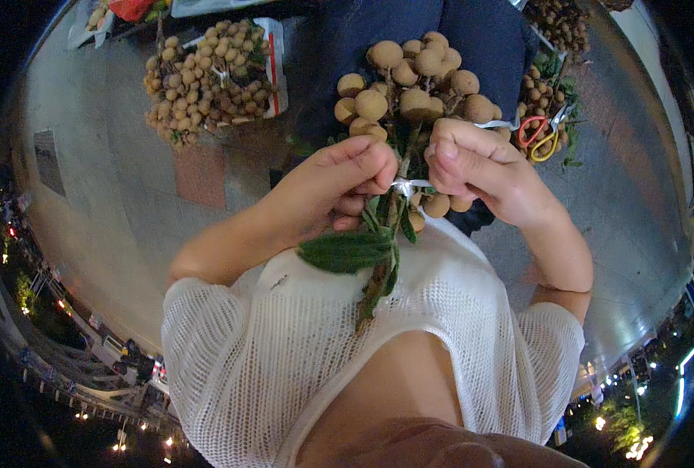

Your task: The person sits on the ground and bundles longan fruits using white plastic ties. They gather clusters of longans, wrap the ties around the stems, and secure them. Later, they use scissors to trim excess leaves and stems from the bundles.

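Note:
A bunch of longans (414, 102) on leafy stems lies across my lap, its fruit away from me and its cut stems (373, 292) towards my chest. White plastic tie (404, 186) is wrapped and knotted around the stems. My left hand (358, 175) pinches at the tie from the left, fingers closed, the end mostly hidden in them. On the other side my right hand (473, 167) is closed on the tie's other end, which runs taut from the knot. A broad green leaf (347, 251) hangs below my left hand.
Tied longan bunches (206, 82) fill a white foam box (278, 70) on the paved floor, front left. Scissors (540, 137) with red and yellow handles lie on more longans (537, 93) at my right. Further bunches (560, 29) stand beyond them. A red bag (130, 8) is at far left.

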A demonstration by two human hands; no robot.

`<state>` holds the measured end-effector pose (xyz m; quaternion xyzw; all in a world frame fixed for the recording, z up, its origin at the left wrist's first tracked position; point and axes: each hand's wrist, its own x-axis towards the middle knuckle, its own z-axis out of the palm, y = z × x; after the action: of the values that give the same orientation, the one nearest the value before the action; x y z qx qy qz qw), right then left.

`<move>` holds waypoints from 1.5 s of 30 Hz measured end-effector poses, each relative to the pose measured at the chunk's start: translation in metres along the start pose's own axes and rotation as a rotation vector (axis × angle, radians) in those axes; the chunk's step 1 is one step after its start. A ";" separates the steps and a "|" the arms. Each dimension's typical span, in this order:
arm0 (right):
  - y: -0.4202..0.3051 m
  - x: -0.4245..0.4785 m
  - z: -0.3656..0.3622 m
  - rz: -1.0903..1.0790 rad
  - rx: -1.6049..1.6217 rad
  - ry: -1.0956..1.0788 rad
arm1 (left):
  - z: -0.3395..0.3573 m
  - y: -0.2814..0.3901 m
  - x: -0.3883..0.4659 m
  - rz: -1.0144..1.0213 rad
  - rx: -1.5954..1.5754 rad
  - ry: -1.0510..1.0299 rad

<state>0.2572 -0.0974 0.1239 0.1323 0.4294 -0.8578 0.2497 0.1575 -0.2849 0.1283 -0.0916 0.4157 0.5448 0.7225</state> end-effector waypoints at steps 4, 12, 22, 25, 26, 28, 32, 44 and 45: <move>-0.008 -0.003 0.002 0.075 -0.126 0.046 | -0.001 -0.001 -0.001 -0.023 -0.029 -0.055; -0.007 -0.008 -0.008 -0.006 -0.126 0.074 | -0.009 0.003 -0.002 0.057 0.080 -0.092; -0.003 -0.007 0.011 -0.021 -0.410 0.301 | -0.007 -0.008 -0.001 0.245 0.011 -0.047; -0.002 -0.008 0.039 0.007 -0.550 0.478 | -0.004 -0.030 0.021 0.938 0.368 -0.034; -0.001 -0.010 0.035 0.025 -0.846 0.478 | -0.003 -0.028 0.020 1.143 0.548 0.090; 0.000 -0.001 0.042 -0.091 -1.011 0.386 | -0.002 -0.032 0.023 1.236 0.605 0.174; 0.005 0.014 0.053 -0.120 -1.162 0.394 | -0.012 -0.035 0.014 1.271 0.808 0.301; -0.006 0.036 0.064 0.269 -1.057 0.560 | -0.330 -0.154 0.064 0.761 0.086 1.233; -0.007 0.041 0.064 0.322 -1.024 0.556 | -0.370 -0.179 0.078 0.674 0.210 1.329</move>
<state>0.2180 -0.1580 0.1483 0.2779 0.8115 -0.4269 0.2865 0.1310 -0.5162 -0.2195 -0.1996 0.8197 0.5237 0.1184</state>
